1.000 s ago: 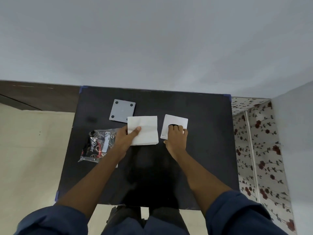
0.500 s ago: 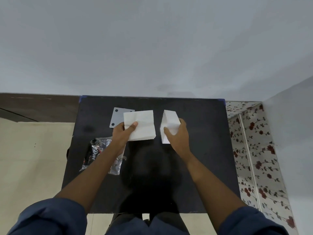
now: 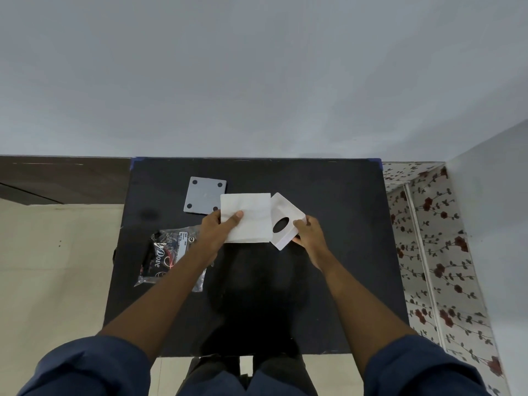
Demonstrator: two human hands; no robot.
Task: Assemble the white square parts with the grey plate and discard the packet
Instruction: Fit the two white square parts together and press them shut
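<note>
My left hand [image 3: 219,228] grips a flat white square part [image 3: 248,217] by its left edge, thumb on top, held above the black table [image 3: 328,252]. My right hand [image 3: 309,234] holds a second white square part with an oval hole [image 3: 284,221], tilted and touching the first part's right edge. The grey plate [image 3: 204,195] with a dark hole at each corner lies flat at the table's far left, its near right corner hidden under the white part. A clear packet [image 3: 164,257] with dark print lies on the table's left, partly under my left forearm.
A pale wall rises right behind the table's far edge. A flowered cloth [image 3: 428,238] hangs along the table's right side. Beige floor lies to the left. My legs show below the near edge.
My right hand has lifted the holed white part off the table, turned it and brought it against the part in my left hand. The left hand has risen slightly with its part.
</note>
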